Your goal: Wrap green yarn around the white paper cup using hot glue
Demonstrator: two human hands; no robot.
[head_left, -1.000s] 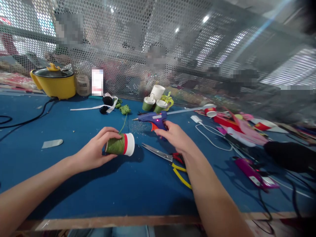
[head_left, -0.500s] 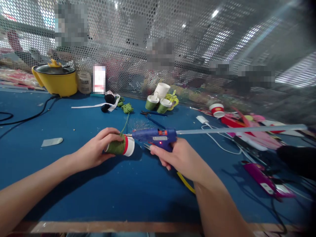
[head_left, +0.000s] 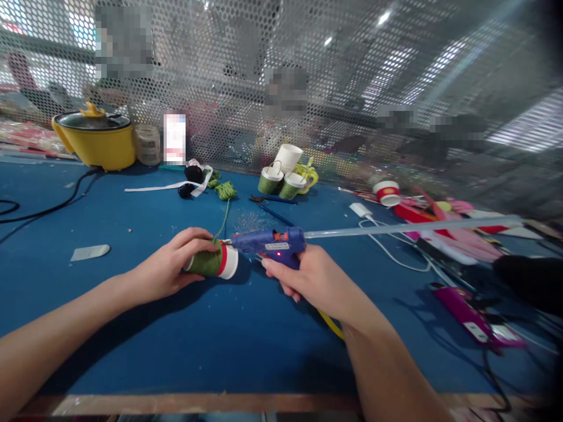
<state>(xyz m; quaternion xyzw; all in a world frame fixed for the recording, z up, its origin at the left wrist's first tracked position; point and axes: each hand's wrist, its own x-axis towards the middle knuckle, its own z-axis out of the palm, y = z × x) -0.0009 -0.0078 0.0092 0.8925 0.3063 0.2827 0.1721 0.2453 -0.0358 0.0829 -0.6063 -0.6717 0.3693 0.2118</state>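
Note:
My left hand point(head_left: 169, 266) is wrapped round a paper cup point(head_left: 213, 262) lying on its side, mostly covered in green cord, with a red band and white rim showing. A strand of green cord point(head_left: 224, 220) runs from the cup to a green bundle point(head_left: 226, 190) further back. My right hand point(head_left: 310, 278) grips a blue hot glue gun point(head_left: 270, 241) with a red light on. Its nozzle touches the cup near the red band. A long clear glue stick point(head_left: 409, 227) juts out behind the gun to the right.
On the blue table point(head_left: 176, 351) stand a yellow electric pot point(head_left: 94, 139), a jar point(head_left: 147, 145), several green-wrapped cups point(head_left: 281, 179), a red-banded cup point(head_left: 387, 192), white cables, a purple tool point(head_left: 470, 313) and pink craft scraps at right. A perforated metal screen point(head_left: 308, 70) walls the back.
My right hand picked the glue gun up off the table and brought its nozzle left to the cup. The left hand kept holding the cup in place.

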